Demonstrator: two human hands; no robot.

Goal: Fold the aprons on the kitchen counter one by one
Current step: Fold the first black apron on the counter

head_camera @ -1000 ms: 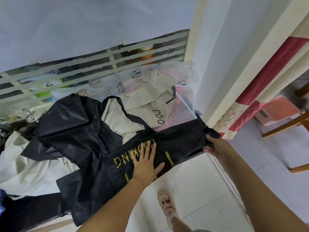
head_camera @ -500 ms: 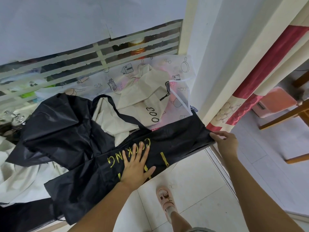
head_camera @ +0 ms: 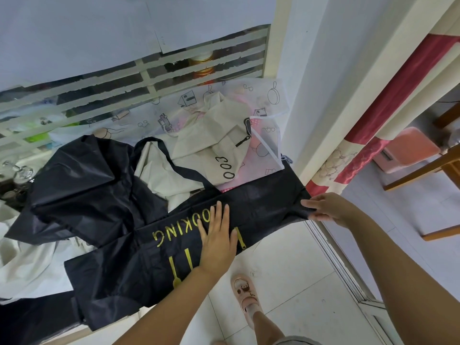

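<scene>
**Fingers flat on the lettering, fingers pinching the corner**

Fingers (head_camera: 220,212) of the left hand (head_camera: 219,241) lie straight, pressed flat on the black apron (head_camera: 99,195) in the lower middle of the frame. The right hand (head_camera: 326,207) pinches the apron's corner at centre right.

Just behind lies a heaped cream apron (head_camera: 211,135) on a translucent printed apron (head_camera: 268,95). White cloth (head_camera: 22,265) sits at the left edge and a red-and-cream curtain (head_camera: 398,95) hangs at right.

The black apron lies smooth between the hands and crumpled at left, with yellow "COOKING" print. Its near edge hangs over the bench (head_camera: 74,335).
</scene>
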